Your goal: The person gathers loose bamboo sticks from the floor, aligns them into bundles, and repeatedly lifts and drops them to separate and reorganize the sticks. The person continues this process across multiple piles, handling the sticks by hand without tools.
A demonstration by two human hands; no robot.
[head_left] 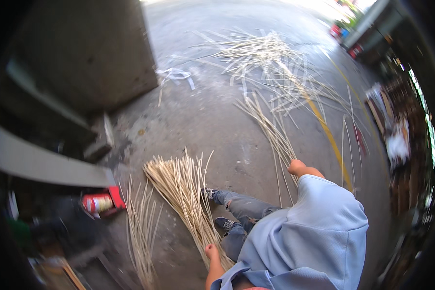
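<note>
The sleeved right arm (319, 203) stretches forward. A thick cane bundle (183, 188) fans out ahead of the left grip (211, 251), which curls against it, hold unclear; a thinner bundle (277, 138), pinched in the right grip (296, 167), spreads beyond.

left hand (211, 251) grips a thick stick bundle (184, 193), right hand (297, 167) some thinner strips (274, 134).
</note>
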